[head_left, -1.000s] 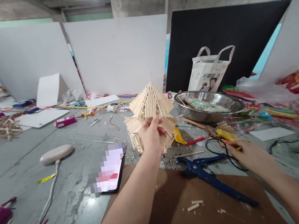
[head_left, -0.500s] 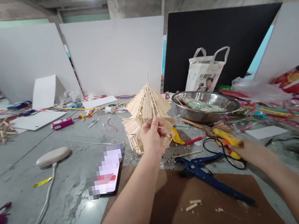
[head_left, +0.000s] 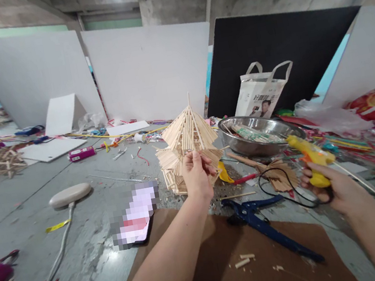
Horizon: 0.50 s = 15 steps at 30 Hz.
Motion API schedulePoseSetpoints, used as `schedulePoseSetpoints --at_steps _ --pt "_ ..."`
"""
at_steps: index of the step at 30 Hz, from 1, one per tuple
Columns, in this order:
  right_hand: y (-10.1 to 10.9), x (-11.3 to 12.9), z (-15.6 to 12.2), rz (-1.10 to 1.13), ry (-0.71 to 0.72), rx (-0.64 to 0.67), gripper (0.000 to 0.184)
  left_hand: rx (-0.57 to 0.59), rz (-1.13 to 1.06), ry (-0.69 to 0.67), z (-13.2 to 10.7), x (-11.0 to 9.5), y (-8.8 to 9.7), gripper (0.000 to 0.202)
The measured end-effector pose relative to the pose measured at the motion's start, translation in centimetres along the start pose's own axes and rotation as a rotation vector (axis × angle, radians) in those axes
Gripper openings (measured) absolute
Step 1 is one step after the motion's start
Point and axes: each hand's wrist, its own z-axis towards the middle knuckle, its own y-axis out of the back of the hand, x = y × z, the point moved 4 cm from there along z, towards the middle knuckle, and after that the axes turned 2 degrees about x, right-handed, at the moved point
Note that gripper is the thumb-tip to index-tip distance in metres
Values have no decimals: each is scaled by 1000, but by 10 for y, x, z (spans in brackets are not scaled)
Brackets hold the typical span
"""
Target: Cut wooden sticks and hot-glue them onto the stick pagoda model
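Observation:
My left hand [head_left: 196,176] grips the lower roof of a small tower model made of thin wooden sticks [head_left: 187,138], which stands on the grey floor ahead of me. My right hand [head_left: 330,188] is closed round the handle of a yellow glue gun [head_left: 309,157], lifted off the floor with its nozzle pointing left and a black cord [head_left: 283,191] trailing from it. The glue gun is apart from the model, off to its right.
Blue cutters [head_left: 268,228] lie on a brown board [head_left: 239,267] in front of me. A phone [head_left: 135,213] lies to the left, a steel bowl [head_left: 262,133] and a white bag [head_left: 262,93] behind right. Loose sticks and coloured clutter cover the right side.
My right hand has picked the yellow glue gun up off the floor and raised it. My left hand has stayed on the stick model.

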Motion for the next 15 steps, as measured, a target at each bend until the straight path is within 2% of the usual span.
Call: schedulePoseSetpoints --at_steps 2,4,9,15 --pt "-11 12 -5 257 -159 56 16 -2 23 -11 0 -1 0 29" --pt "-24 28 -10 362 -151 130 15 -9 46 -23 0 -1 1 31" --pt "-59 66 -21 273 65 376 16 -14 62 -47 0 -2 2 32" --pt "-100 98 -38 110 153 562 19 -23 70 -49 0 -2 3 34"
